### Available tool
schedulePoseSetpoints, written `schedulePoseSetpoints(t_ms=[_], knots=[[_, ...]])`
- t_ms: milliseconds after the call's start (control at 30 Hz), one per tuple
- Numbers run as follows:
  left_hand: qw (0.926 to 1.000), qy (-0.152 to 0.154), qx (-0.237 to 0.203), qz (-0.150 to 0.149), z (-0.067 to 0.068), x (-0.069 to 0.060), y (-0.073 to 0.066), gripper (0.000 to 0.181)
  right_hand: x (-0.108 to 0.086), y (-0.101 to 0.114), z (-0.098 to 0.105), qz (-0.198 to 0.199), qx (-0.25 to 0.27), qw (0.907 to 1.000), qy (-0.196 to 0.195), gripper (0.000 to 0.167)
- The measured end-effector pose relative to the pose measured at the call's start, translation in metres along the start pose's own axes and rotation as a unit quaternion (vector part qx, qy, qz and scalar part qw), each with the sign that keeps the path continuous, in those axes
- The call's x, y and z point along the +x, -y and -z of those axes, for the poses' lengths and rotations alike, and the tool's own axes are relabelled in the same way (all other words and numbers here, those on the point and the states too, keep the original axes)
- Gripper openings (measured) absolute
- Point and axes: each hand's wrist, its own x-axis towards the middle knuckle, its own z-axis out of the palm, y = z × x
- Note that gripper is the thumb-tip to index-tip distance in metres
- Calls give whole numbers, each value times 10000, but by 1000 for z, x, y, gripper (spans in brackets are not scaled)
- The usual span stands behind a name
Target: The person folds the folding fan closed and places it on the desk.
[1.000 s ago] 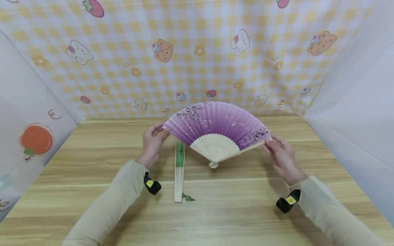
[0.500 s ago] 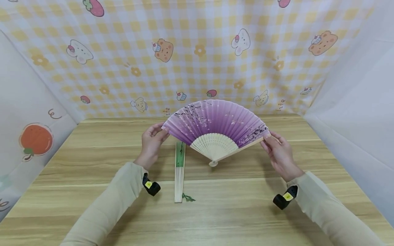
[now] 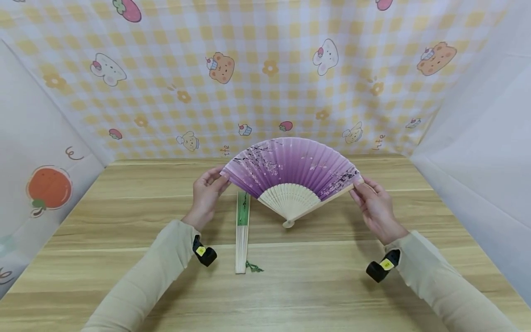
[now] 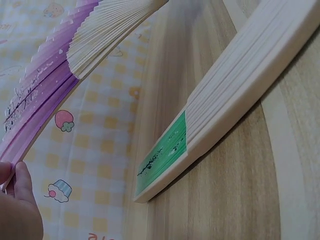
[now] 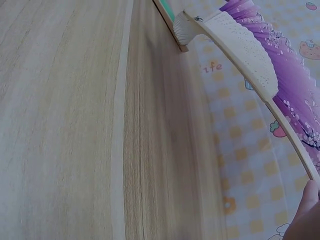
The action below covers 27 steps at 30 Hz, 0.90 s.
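A purple folding fan (image 3: 290,161) with a blossom print and pale slats is spread wide above the table. At its left end my left hand (image 3: 205,196) pinches the outer edge between thumb and fingers. My right hand (image 3: 377,210) grips the opposite outer rib near its tip. The fan's pivot end points down toward me. Below and left of it, a closed green folding fan (image 3: 242,233) lies lengthwise on the table, a green tassel (image 3: 254,267) at its near end. In the left wrist view, the green fan (image 4: 165,155) rests apart from my left hand (image 4: 20,205).
The wooden table (image 3: 315,286) reaches back to a yellow checked curtain (image 3: 265,83) with cartoon prints. White cloth walls (image 3: 477,138) close off both sides. A black wrist camera (image 3: 204,251) sits on each forearm.
The purple fan rises slightly, then dips back, staying spread. My right hand has shifted a little left and up with its end. The green fan has not moved.
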Motion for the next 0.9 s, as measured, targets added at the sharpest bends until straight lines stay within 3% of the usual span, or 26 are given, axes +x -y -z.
schedulePoseSetpoints(t_ms=[267, 900], knots=[[9999, 28, 73, 107, -5, -3, -3, 21, -1, -1, -4, -83, 12, 9998, 164, 12], [9992, 374, 87, 77, -14, -9, -2, 19, -4, -2, -7, -84, 24, 9994, 334, 8]])
